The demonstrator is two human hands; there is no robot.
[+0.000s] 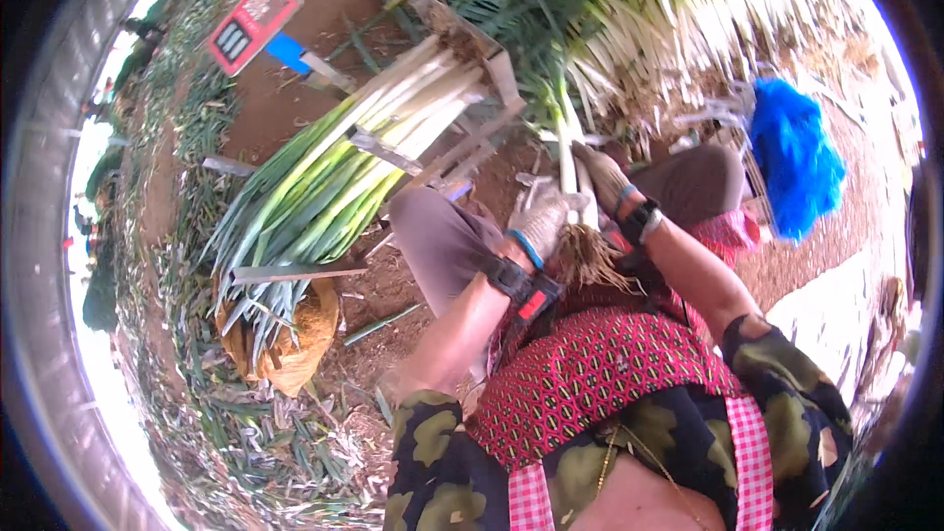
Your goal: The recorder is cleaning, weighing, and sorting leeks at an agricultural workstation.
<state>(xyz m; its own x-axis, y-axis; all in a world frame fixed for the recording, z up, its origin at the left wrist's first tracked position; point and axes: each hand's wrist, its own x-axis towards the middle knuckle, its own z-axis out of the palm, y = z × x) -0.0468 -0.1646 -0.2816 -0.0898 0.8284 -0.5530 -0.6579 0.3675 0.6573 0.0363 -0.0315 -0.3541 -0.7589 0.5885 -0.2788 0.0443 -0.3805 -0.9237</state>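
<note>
Between my knees I hold a couple of large green onions (pixel 567 165), roots toward me and leaves pointing away. My left hand (pixel 539 216), in a pale work glove, is closed on the white stalks just above the brown roots (pixel 590 258). My right hand (pixel 603 179), also gloved, wraps the stalks from the right side; some of its fingers are hidden. Left of my knees, a bundle of green onions (pixel 383 138) lies slanted in a rack (pixel 503 79), white ends up and green leaves hanging down to the lower left.
A big pile of green onions (pixel 678 15) spreads across the far right. A blue plastic bag (pixel 798 159) sits beside my right knee. A red sign-like board (pixel 254 24) is attached at the far left of the rack. Below the leaves lies an orange-yellow sack (pixel 300 344). Leaf scraps litter the soil.
</note>
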